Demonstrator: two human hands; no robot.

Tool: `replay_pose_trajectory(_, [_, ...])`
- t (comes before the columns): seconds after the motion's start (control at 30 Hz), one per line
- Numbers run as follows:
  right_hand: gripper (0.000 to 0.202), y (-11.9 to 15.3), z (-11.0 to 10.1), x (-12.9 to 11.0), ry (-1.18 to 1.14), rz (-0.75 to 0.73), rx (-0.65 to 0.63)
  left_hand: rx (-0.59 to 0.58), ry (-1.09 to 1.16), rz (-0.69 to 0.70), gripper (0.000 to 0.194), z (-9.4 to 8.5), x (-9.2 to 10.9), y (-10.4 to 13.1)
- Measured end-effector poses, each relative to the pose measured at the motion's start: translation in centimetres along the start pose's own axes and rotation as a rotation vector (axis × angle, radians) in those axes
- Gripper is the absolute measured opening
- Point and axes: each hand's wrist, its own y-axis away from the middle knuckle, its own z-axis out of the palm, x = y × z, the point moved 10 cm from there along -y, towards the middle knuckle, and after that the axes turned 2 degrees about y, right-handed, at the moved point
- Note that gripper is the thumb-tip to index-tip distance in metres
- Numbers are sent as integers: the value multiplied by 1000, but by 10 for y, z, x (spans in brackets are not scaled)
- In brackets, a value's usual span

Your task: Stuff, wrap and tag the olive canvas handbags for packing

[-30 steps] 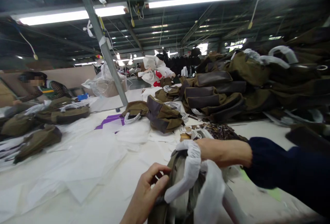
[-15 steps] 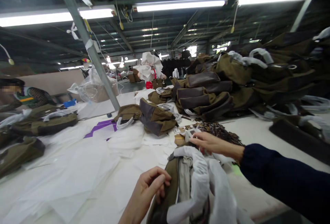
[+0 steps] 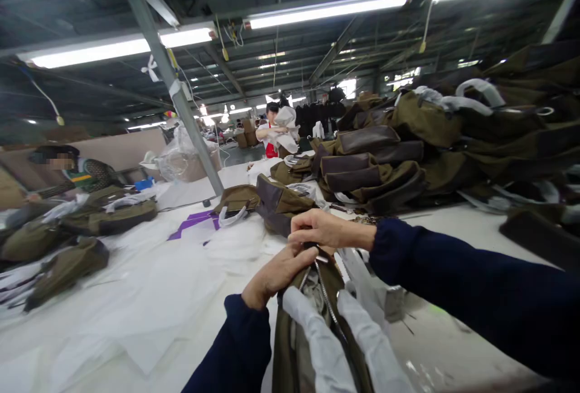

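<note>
An olive-green bag [image 3: 289,338] with an open metal zipper and white-wrapped handles lies in front of me, its far end pointing away. My left hand [image 3: 281,267] is closed on that far end of the bag, thumb on top near the zipper's end. Just beyond it, my right hand [image 3: 322,229] has its fingers bent together at the same tip; what they pinch, if anything, is too small to make out. A pale light-grey lining shows between the zipper's two sides.
A large pile of olive and brown bags [image 3: 435,145] rises at the right. More bags [image 3: 109,218] lie at the left beside white sheets [image 3: 149,296] and purple pieces [image 3: 193,223]. One person [image 3: 88,172] is at the left, another [image 3: 272,133] farther back.
Both hands have come together at the bag's far end; my left hand moved forward and my right hand moved left. The bag's opening now points more straight ahead. The view has shifted slightly.
</note>
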Motion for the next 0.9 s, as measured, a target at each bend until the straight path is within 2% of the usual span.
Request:
replay_pose_trajectory(0.03, [24,2,0,0,23,29,-9,14,10,-5,45,3,-2,-1])
replay_pose_trajectory(0.1, [15,11,-11,-9,144,42,66,73,35,-41,50,6,-11,0])
replay_pose_trajectory(0.17, [9,29,-25,-39,293,-58,196,151,72,-54,52,3,-19,2])
replay_pose_trajectory(0.2, [8,40,-26,-56,325,-122,210,189,85,-42,50,-1,-20,4])
replay_pose_trajectory(0.23, [10,50,-20,-70,321,-166,156,225,97,-22,48,-5,-20,5])
replay_pose_trajectory(0.3, [17,67,-1,-79,270,-133,-71,279,118,7,46,-12,-17,6])
replay_pose_trajectory(0.37, [21,82,13,-62,229,43,-245,299,145,2,48,-15,-16,7])
replay_pose_trajectory(0.43, [16,91,15,-33,235,222,-278,291,184,-6,49,-11,-15,6])
replay_pose_trajectory(0.47, [12,91,13,-22,266,255,-254,288,198,-1,49,-8,-14,5])
replay_pose_trajectory(0.6, [10,73,2,-6,579,141,-3,328,190,40,48,-3,-12,1])
replay_pose_trajectory(0.67, [13,65,2,3,656,166,82,349,178,50,47,-4,-12,-1])
replay_pose_trajectory(0.8, [18,55,8,19,549,239,116,379,158,64,46,-10,-12,-1])
replay_pose_trajectory(0.9, [17,51,12,19,468,200,57,380,152,67,44,-14,-12,0])
